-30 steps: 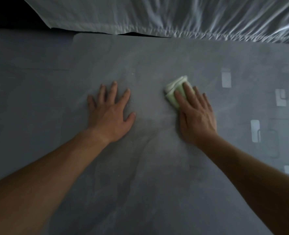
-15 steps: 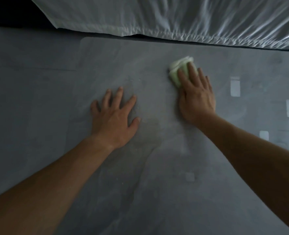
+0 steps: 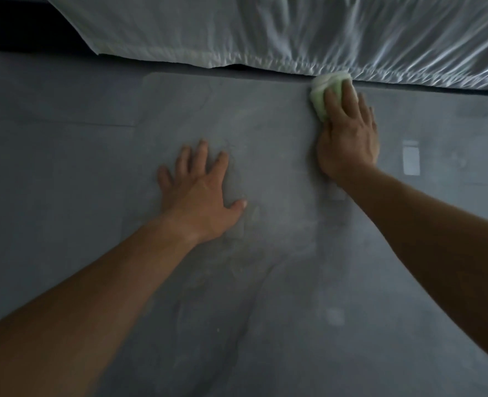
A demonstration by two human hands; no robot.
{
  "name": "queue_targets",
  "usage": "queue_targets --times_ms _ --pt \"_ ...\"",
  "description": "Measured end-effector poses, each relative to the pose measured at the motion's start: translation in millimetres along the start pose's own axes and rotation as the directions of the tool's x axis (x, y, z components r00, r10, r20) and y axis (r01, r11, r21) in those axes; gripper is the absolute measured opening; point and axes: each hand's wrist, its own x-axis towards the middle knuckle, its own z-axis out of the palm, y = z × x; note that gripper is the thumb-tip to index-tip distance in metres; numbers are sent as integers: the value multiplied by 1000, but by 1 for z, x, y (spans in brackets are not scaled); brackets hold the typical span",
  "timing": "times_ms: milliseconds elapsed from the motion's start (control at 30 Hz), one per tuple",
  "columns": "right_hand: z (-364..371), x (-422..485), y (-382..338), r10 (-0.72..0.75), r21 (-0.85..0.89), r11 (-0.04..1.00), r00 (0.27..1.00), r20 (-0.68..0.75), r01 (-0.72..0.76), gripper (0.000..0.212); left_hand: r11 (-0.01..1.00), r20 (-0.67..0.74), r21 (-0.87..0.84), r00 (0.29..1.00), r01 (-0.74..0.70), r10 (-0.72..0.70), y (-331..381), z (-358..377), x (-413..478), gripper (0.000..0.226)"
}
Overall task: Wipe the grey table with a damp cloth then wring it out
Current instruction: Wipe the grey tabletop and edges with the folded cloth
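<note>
Fingers [image 3: 334, 102] of the right hand [image 3: 348, 141]: straight, close together, pressed flat on the cloth [image 3: 320, 96], not curled round it. Thumb is hidden, can't tell where it sits. Left hand [image 3: 199, 196]: fingers spread, palm flat on the worktop [image 3: 294, 282], holding nothing. Looks like a brace.

Cloth: folded pad, pale green with white showing at its far side. It lies on the grey worktop right at the far edge, touching or just short of the crinkled white plastic sheet [image 3: 294, 32] along that edge; can't tell which. Left hand is well apart from it, nearer and to the left. Pale patches [image 3: 411, 157] on the worktop right of the right hand, maybe tape, maybe reflections.

Handling, my read: soft, light, limp once unfolded. Damp, so it drags on the surface rather than slides. Flat pressure suits wiping, but the folds may creep if the load is uneven. Wringing needs a different hold: lift it, both hands grip opposite ends, twist against each other. Not fragile, so grip hard. Expect drips; wring it off the worktop.

Stage: wiping, arm near full reach. Wringing not begun. Risk: cloth catching the sheet's edge.
</note>
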Motion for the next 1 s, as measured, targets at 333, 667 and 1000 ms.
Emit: queue_targets --times_ms 333,667,1000 --pt "10 18 -37 -241 -19 970 968 76 243 62 1000 -27 -27 1000 -15 14 -4 4 -1 93" --pt "18 14 -59 -367 1 929 920 137 370 59 992 -59 -112 997 -58 52 -15 0 -6 83" --pt "22 -19 -62 -565 -24 815 802 196 580 58 995 -103 -72 993 -65 58 -35 12 -54 75"
